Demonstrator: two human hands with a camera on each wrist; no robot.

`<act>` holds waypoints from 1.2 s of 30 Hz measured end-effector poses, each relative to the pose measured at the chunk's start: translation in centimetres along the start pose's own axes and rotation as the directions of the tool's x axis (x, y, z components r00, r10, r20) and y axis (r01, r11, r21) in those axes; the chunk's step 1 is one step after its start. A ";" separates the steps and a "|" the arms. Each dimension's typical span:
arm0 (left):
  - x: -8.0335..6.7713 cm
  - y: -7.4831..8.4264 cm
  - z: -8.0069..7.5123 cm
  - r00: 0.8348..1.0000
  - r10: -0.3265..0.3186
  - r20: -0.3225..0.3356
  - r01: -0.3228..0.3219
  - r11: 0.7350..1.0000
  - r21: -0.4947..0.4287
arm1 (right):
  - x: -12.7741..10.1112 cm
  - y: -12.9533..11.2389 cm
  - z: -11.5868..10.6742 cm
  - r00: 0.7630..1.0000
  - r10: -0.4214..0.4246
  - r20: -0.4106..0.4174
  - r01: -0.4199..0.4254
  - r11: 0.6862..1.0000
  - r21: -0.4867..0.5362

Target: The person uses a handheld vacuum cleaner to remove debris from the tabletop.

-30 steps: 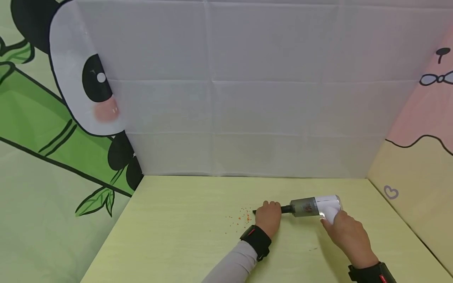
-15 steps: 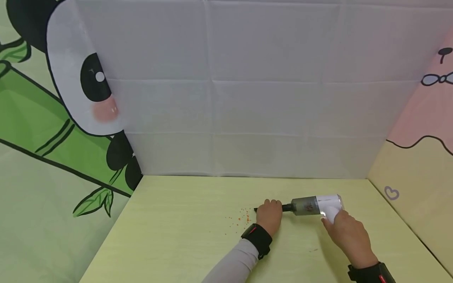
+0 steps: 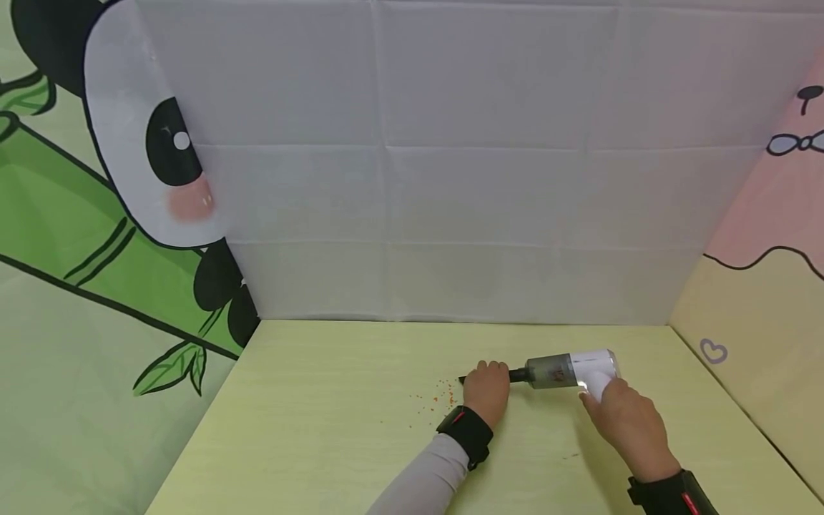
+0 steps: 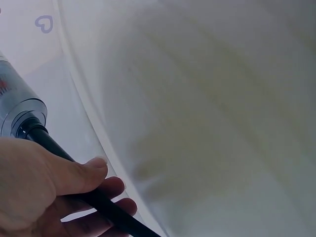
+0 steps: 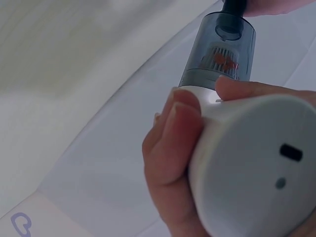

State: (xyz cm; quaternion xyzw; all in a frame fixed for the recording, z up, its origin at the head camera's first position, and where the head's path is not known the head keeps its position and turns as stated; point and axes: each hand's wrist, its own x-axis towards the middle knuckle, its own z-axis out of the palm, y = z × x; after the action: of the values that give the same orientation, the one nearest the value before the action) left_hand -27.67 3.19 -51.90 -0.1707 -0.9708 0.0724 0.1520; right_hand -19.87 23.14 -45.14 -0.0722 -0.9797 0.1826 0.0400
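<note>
Shifted slightly left since 0.5 s ago: handheld vacuum (image 3: 569,370), its black nozzle (image 3: 518,374) gripped by left hand (image 3: 487,392), white handle wrapped by right hand (image 3: 627,422). Orange crumbs (image 3: 438,395) lie just beyond nozzle tip. Surface (image 3: 309,422) is open leftward; back wall (image 3: 450,179) is near.

Pale yellow-green table (image 3: 309,436) with scattered orange crumbs (image 3: 436,398) near its middle.

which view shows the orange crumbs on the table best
The head view: the orange crumbs lie scattered on the yellow table just left of the left hand, near the black nozzle tip. The left wrist view shows none on the table. The right wrist view shows only orange bits inside the vacuum's clear chamber.
</note>
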 end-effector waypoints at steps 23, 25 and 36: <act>-2.0 -0.2 -0.6 0.999 -0.031 0.013 0.031 0.999 -0.011 | -1.6 -0.2 0.9 1.000 -0.014 0.001 0.014 1.000 0.010; -2.1 -0.2 -0.7 0.999 -0.030 0.021 0.031 0.999 -0.018 | -1.7 -0.3 0.8 1.000 -0.014 0.005 0.014 1.000 0.009; -2.5 -0.2 -0.7 0.999 -0.031 0.039 0.032 0.999 -0.019 | -2.3 -0.3 0.7 0.999 0.000 0.034 0.000 1.000 0.001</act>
State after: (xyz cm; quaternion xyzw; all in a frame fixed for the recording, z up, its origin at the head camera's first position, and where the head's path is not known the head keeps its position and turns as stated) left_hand -25.27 2.22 -51.83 -0.1552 -0.9769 0.0638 0.1324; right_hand -17.74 22.21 -45.83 -0.0693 -0.9801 0.1843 0.0235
